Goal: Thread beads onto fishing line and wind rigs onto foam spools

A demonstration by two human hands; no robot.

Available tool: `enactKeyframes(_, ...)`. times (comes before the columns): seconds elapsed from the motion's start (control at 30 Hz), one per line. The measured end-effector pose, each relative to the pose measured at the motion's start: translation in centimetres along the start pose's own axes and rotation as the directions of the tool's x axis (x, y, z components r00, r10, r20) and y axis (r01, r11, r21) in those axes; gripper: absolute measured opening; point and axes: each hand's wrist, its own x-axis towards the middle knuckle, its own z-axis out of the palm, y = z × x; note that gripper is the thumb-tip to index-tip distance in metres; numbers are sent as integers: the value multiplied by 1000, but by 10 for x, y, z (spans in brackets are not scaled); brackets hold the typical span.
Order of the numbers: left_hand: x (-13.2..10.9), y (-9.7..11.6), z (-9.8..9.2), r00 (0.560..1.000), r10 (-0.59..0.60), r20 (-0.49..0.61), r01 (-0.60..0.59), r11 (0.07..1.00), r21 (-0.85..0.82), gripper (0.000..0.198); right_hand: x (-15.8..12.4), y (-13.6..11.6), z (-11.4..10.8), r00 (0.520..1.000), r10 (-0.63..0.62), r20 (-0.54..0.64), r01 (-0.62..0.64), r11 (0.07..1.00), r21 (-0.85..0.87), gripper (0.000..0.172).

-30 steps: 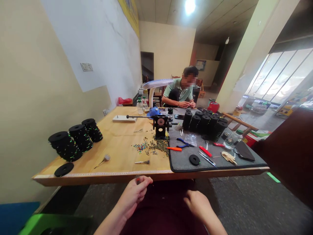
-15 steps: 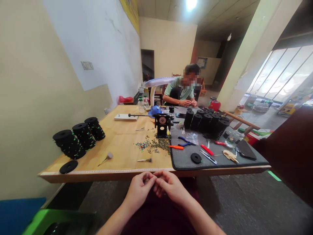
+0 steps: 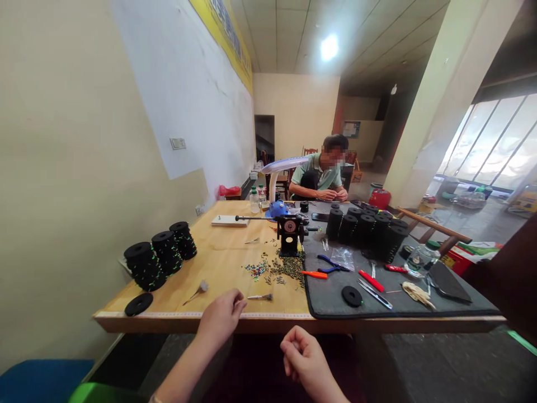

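My left hand [image 3: 222,314] is over the table's front edge, fingers bent and pressed together; anything between them is too small to see. Just right of its fingertips lies a small dark-bristled brush [image 3: 260,297]. Lower down, in front of the edge, my right hand [image 3: 304,358] is closed with thumb against curled fingers, and whatever it may hold is hidden. Beyond the hands lie a scatter of small coloured beads [image 3: 257,270] and a pile of tiny brass-coloured pieces [image 3: 289,266]. Behind them stands a black hand-cranked winder [image 3: 289,238] with a dial.
Black foam spools [image 3: 145,266] stand at left, with a black disc [image 3: 139,304] before them. On the grey mat [image 3: 331,299] are more spools [image 3: 364,226], blue pliers [image 3: 333,264], an orange-handled tool [image 3: 315,275] and scissors [image 3: 375,294]. Another person [image 3: 321,176] sits across the table.
My hands were together in front of the table edge; now they are apart. The left has moved forward and left over the table, the right slightly down and right. The view has tilted up.
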Motion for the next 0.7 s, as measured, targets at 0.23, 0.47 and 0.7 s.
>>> enactKeyframes(0.23, 35, -24, -2, 999, -38, 0, 38, 989, 146, 24, 5, 12, -3, 993, 65, -95, -40, 969, 245, 47)
enactKeyframes(0.47, 23, 9, -1, 995, 89, -33, -87, 995, 53, 31, 3, 14, -3, 991, 68, -118, -31, 956, 293, 46)
enactKeyframes(0.7, 30, 31, 35, 981, 192, 36, -180, 959, -219, 31, 3, 13, -4, 991, 75, -108, -36, 945, 325, 49)
